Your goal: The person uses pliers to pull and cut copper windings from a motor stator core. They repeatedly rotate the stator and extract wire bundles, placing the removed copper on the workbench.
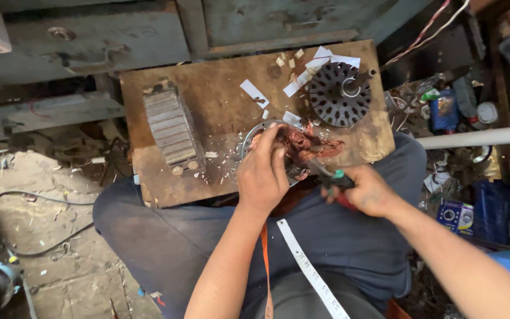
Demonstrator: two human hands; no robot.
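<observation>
Pressing down with your left hand, you had the fingers curled over the round metal motor stator packed with tangled copper-coloured winding wire, gripping its near rim firmly. That stator sat on the worn brown wooden board lying across your lap, close to the board's near edge. Your right hand was closed tight around a hand tool with a green and red handle, its dark tip poking into the copper windings from the right side. Whether the tip sat under a wire or just against it, you couldn't tell from up here.

Further back on the board, a dark round slotted steel core lay flat with white paper strips scattered beside it and more scraps around. Over on the left of the board stood a grey ribbed metal block, well apart from both hands. A white measuring tape trailed across your dark blue trousers, and an orange strap ran beside your left forearm.
</observation>
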